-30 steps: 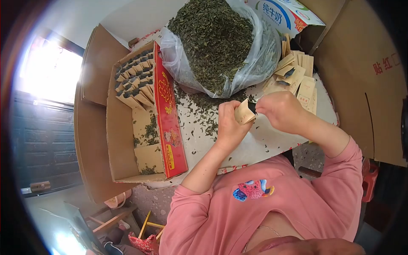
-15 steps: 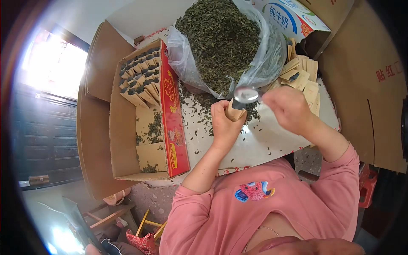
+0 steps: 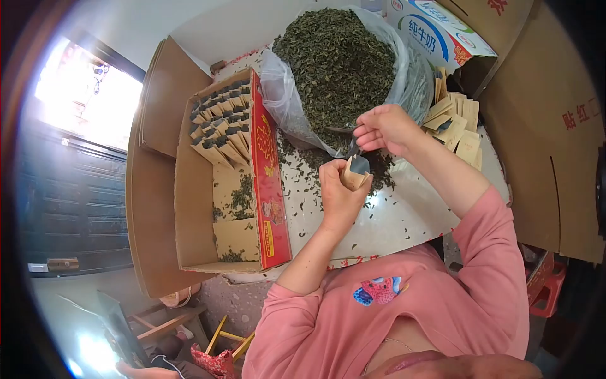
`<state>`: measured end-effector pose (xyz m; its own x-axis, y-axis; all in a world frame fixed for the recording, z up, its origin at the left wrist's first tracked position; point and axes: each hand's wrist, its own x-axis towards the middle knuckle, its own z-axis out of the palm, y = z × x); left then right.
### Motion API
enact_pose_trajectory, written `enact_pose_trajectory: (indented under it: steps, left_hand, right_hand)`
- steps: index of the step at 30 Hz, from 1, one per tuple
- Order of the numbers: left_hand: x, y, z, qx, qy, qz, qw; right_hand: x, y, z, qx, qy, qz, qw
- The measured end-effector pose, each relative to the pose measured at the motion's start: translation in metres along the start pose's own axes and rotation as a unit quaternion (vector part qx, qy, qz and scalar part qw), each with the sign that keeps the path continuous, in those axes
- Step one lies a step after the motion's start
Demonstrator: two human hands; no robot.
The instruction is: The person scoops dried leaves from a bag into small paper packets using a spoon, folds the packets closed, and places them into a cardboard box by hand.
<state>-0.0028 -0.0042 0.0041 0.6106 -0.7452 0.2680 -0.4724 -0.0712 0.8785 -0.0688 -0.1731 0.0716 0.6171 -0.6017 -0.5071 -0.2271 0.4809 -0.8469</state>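
Observation:
My left hand [image 3: 341, 197] is closed around a small brown paper packet [image 3: 355, 179]. The packet stands upright with its mouth open, showing a dark grey inside. Above it, my right hand [image 3: 386, 129] grips a metal spoon [image 3: 341, 129], most of whose handle is hidden by the fingers. The spoon's bowl is at the near edge of a heap of dried dark green leaves [image 3: 338, 69]. A clear plastic bag [image 3: 278, 82] surrounds that heap. Loose leaves are scattered on the white table [image 3: 410, 211] around the packet.
At left, a red-sided cardboard box [image 3: 270, 183] holds rows of dark-topped packets [image 3: 221, 123]. Flat paper packets [image 3: 467, 126] are piled at right, near a milk carton box [image 3: 435, 38]. Large cardboard [image 3: 530, 126] borders the right side. Another person's hand [image 3: 145, 371] shows at lower left.
My right hand has moved left and up, taking the spoon from above the packet to the leaf heap's edge. My left hand still holds the packet. The whole view has shifted slightly.

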Motion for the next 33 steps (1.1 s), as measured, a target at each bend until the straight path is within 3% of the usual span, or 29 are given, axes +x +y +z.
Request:
enact_pose_trajectory:
  steps: [8, 13, 14, 16, 19, 33]
  left_hand:
    - [0.003, -0.005, 0.004, 0.005, -0.004, -0.005, 1.000]
    - [0.007, -0.003, 0.004, 0.015, -0.013, -0.012, 1.000]
    - [0.008, 0.001, 0.003, 0.008, -0.011, -0.022, 1.000]
    - [0.009, 0.002, 0.002, 0.002, -0.009, -0.034, 0.999]
    - [0.011, 0.000, 0.000, 0.010, -0.017, -0.046, 0.999]
    - [0.021, 0.006, 0.001, 0.010, -0.039, -0.050, 0.998]
  right_hand:
    - [0.031, -0.003, -0.006, 0.073, 0.077, -0.042, 0.993]
    - [0.040, -0.003, -0.007, -0.039, 0.141, -0.113, 0.983]
    - [0.040, 0.000, -0.007, -0.039, 0.141, -0.112, 0.983]
    - [0.042, 0.004, -0.007, -0.180, 0.136, -0.185, 0.956]
    - [0.038, 0.009, -0.011, -0.205, 0.132, -0.197, 0.950]
    - [-0.016, 0.013, -0.050, -0.087, 0.055, -0.196, 0.975]
